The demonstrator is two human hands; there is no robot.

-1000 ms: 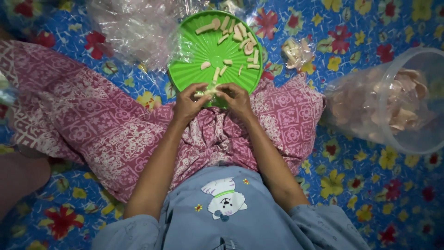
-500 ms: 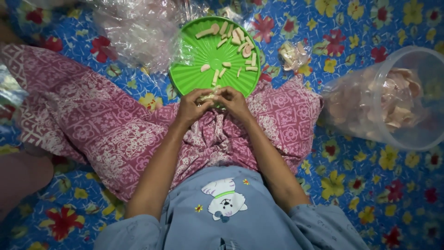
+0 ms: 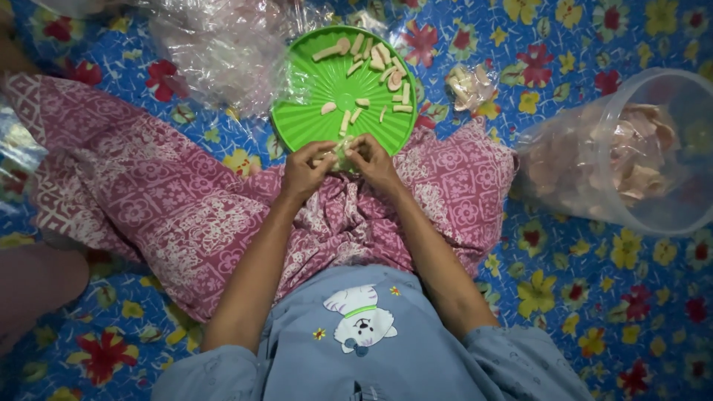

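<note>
Both arms reach forward; the left hand (image 3: 303, 172) and right hand (image 3: 377, 162) pinch one small pale snack piece (image 3: 336, 155) just below the round green plastic plate (image 3: 297, 122), as half a second ago.

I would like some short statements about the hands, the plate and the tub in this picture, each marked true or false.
1. Both hands, left hand and right hand, meet on a small pale piece. True.
2. The green plate is empty. False: pale strips lie on it.
3. A clear tub lies at the person's right. True.
4. The mat is plain white. False: it is blue with flowers.
5. The hands rest inside the tub. False: they are at the plate's near rim.
</note>
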